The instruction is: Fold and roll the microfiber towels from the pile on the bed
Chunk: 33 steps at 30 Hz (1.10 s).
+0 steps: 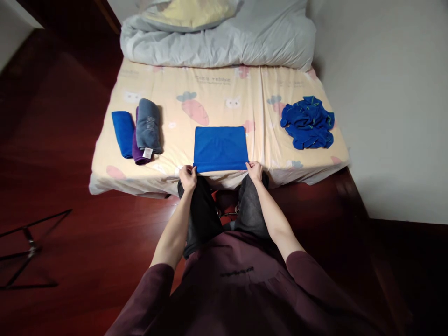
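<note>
A blue towel lies flat as a folded rectangle at the front edge of the bed, with a narrow fold along its near side. My left hand pinches its near left corner. At the near right corner, the fingers of my right hand are closed on the same fold. To the left are a rolled blue towel, a purple rolled towel with a white tag, and a grey rolled towel partly over the purple one. A crumpled pile of blue cloth with green edging sits to the right.
The bed has a pale yellow sheet printed with carrots. A bunched white quilt and a yellow pillow lie at its far side. A wall stands on the right. Black stand legs rest on the dark red floor at left.
</note>
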Each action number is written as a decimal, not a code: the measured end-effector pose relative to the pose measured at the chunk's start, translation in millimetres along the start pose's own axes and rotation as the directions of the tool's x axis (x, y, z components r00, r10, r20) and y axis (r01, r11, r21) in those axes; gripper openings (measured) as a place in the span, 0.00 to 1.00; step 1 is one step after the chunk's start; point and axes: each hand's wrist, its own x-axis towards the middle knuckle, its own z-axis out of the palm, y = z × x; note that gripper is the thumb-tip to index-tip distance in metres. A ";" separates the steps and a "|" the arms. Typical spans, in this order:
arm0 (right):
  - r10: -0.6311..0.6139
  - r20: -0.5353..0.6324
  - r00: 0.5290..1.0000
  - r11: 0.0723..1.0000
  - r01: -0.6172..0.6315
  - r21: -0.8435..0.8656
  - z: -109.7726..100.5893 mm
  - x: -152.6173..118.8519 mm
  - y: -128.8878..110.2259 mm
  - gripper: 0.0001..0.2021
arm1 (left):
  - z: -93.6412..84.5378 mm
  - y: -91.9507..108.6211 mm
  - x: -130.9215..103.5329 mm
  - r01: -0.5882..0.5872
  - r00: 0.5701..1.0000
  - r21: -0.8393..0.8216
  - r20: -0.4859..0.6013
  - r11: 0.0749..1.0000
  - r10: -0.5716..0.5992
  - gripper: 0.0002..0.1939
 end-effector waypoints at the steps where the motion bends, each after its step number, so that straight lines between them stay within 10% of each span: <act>1: 0.001 -0.001 1.000 1.000 -0.001 0.004 0.5 0.0 0.5 0.09 | 0.1 -0.3 0.0 -0.008 1.000 0.007 -0.003 1.000 0.008 0.10; 16: -0.123 -0.031 0.992 0.992 0.123 0.018 -1.8 -4.4 -2.3 0.05 | -4.1 17.7 -3.0 -0.216 0.976 0.046 0.002 0.975 0.216 0.14; 33: -0.126 -0.021 0.992 0.989 0.124 -0.082 1.2 -9.3 -1.1 0.15 | -7.8 15.8 -1.4 -0.153 0.985 0.031 0.087 0.988 0.149 0.18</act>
